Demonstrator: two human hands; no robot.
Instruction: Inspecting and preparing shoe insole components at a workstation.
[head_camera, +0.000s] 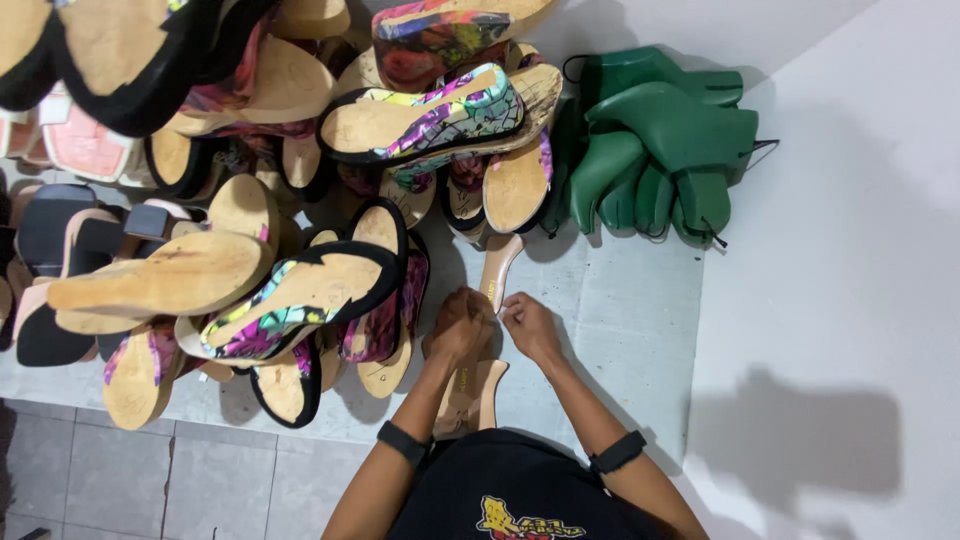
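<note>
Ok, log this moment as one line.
left hand: gripping long beige shoe sole | right hand: pinching its edge | nearby: green plastic shoe lasts

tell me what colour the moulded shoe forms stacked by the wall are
Green shoe forms, clearest in the head view.

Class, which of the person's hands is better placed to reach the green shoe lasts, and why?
Probably the right hand: it lies on the side of the green shoe lasts, straight across the table. The left hand grips the beige sole.
</note>
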